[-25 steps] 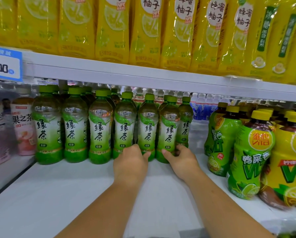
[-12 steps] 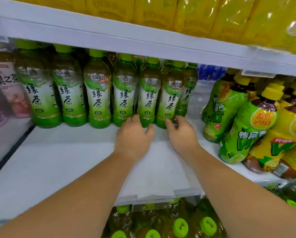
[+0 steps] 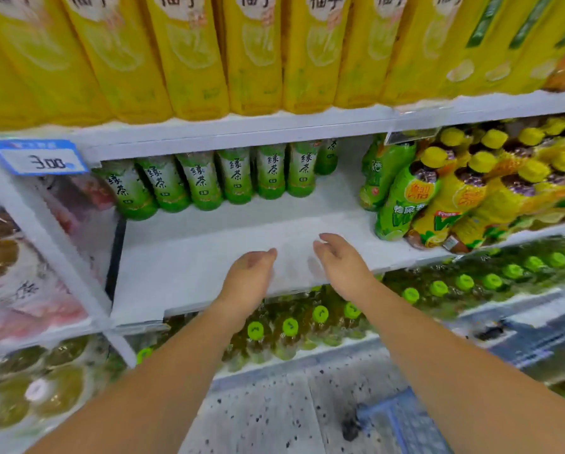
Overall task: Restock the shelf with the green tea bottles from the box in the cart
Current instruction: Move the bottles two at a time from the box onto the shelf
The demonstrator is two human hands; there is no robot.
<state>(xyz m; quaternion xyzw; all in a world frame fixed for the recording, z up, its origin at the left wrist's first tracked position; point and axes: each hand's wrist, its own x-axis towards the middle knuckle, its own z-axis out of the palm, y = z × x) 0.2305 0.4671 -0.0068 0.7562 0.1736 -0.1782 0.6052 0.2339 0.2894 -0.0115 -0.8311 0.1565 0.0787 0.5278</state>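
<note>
– Shelf [image 3: 209,273], white, mid-frame. What's above it?
– Yellow bottles [image 3: 189,60]: packed row on upper shelf [image 3: 242,129], tops cut off by frame, blurred.
– Right side?
– Yellow-capped bottles [image 3: 451,198], green & yellow labels, several tilted.
– And the task's item?
– Green tea bottles [image 3: 235,175]: row at back of shelf, left of centre, side by side, labels fwd. A gap separates them from the yellow-capped group.
– Below?
– Green-capped bottles [image 3: 291,329], seen from above, on lower shelf [image 3: 307,352].
– Hands?
– Left hand [image 3: 248,276] & right hand [image 3: 340,263] are over shelf's front part, near each other, apart from the tea row. Left grip: fingers loosely curled, holds nothing. Right grip: fingers relaxed, slightly bent, holds nothing.
– Smallest?
– Price tag [image 3: 38,157], blue-edged, on upper shelf's rim, far left.
</note>
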